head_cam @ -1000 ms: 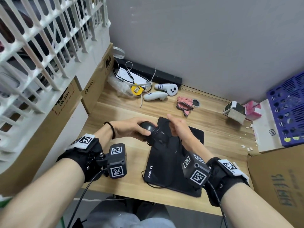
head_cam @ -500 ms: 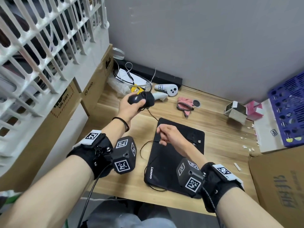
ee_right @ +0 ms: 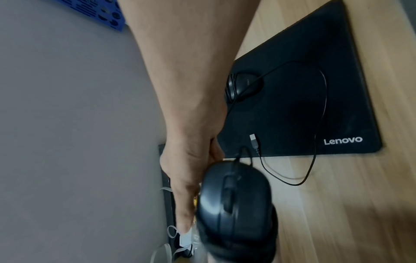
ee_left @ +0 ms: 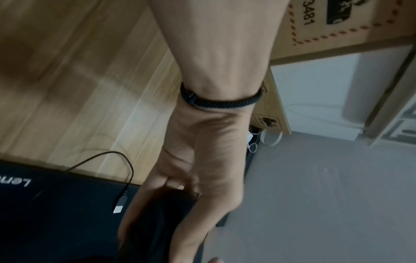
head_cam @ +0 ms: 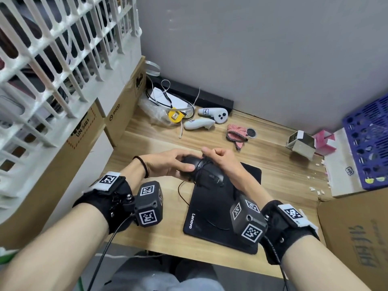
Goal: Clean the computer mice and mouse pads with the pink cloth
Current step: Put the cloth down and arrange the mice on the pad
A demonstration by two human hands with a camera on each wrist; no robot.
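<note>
A black wired mouse (head_cam: 201, 171) (ee_right: 234, 201) is held just above the far left corner of the black Lenovo mouse pad (head_cam: 210, 217). My left hand (head_cam: 165, 162) grips its rear from the left. My right hand (head_cam: 220, 160) has curled fingers on the cable wound round the mouse's middle. The rest of the cable loops over the pad to a USB plug (ee_right: 253, 140) lying on it. A second black mouse (ee_right: 244, 87), cable wrapped round it, lies on the pad under my right forearm. The pink cloth (head_cam: 236, 133) lies crumpled on the desk beyond the hands.
Two white controllers (head_cam: 216, 115) and a yellow tape measure (head_cam: 176, 116) lie at the back by tangled cables. Cardboard boxes (head_cam: 123, 114) line the left edge. A small box (head_cam: 301, 141), a blue crate (head_cam: 369, 148) and a large carton (head_cam: 357, 227) stand on the right.
Half a second ago my left hand held the mouse raised at the far left while my right held the cable over the pad. Both hands have come back together at the mouse.
</note>
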